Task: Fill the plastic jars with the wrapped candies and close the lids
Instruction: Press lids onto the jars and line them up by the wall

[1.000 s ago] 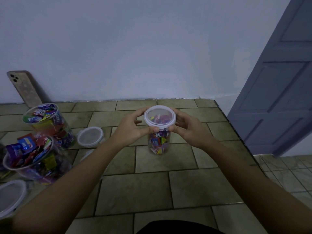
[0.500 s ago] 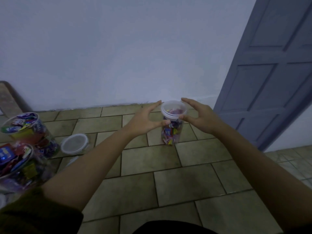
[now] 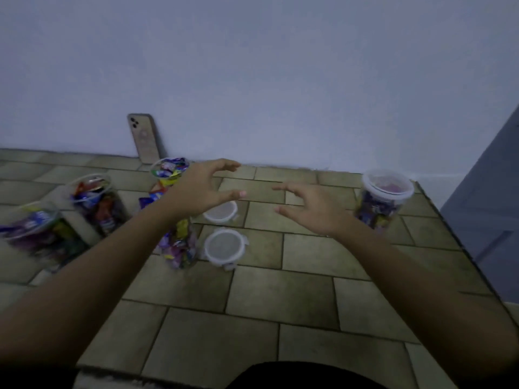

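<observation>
"On the near tiles, what lies loose?"

"One lid [image 3: 223, 246], flat, just beside the foot of an open jar [image 3: 179, 248] packed with wrapped candies [image 3: 168, 171]. A second lid [image 3: 222, 213] lies just beyond, partly under the left hand [image 3: 202, 189]."

"And the hands?"

"Both are in the air, holding nothing. The left hand's fingers and thumb are spread in a wide curve above that second lid. The right hand [image 3: 311, 209] is spread the same way, clear of everything. The capped jar [image 3: 384, 197] stands upright well to its right, near the surface's edge."

"What could go wrong?"

"My guess is the left forearm. It crosses in front of the open jar, so a careless reach for a lid could tip it and scatter candies. The second open jar [image 3: 95, 203] and the leftmost jar [image 3: 36, 228] crowd that side too."

"Anything you can't read?"

"The forearm hides the open jar's middle, so it may be one tall jar or two in line. The leftmost jar is blurred. The capped jar's clips are too small to judge. Farthest back, a phone [image 3: 143, 138] leans on the wall [image 3: 280, 80]."
</observation>
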